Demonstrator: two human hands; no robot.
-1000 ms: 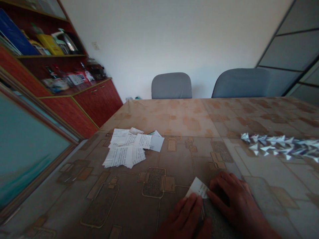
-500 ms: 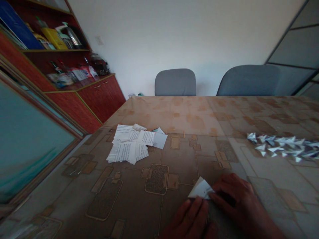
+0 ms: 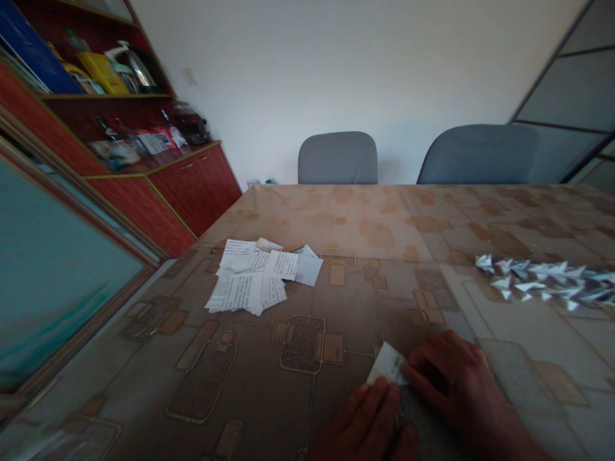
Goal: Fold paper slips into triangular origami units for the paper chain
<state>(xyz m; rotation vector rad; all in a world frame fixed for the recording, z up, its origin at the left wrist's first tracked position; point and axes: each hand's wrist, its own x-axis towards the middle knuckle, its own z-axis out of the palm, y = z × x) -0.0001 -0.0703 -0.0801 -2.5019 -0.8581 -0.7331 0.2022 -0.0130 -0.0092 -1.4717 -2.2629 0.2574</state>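
A small folded piece of white paper [image 3: 385,363] with faint print lies on the table near its front edge. My left hand [image 3: 368,419] covers its lower edge, fingers held together and closed over the paper against the tabletop. At the paper's right corner, my right hand [image 3: 454,378] is closed in a pinch, thumb and fingertips on the edge. The lower part of the paper is hidden beneath my left fingers.
Left of centre lies a loose pile of printed paper slips [image 3: 252,278]. Several folded paper pieces [image 3: 552,278] sit in rows at the right. Two grey chairs [image 3: 337,158] stand behind the patterned table [image 3: 307,224]. A red cabinet [image 3: 192,192] is at the far left.
The paper's outline has shifted slightly, its left corner now less spread and its top face flatter. Both hands stay in nearly the same place on it.
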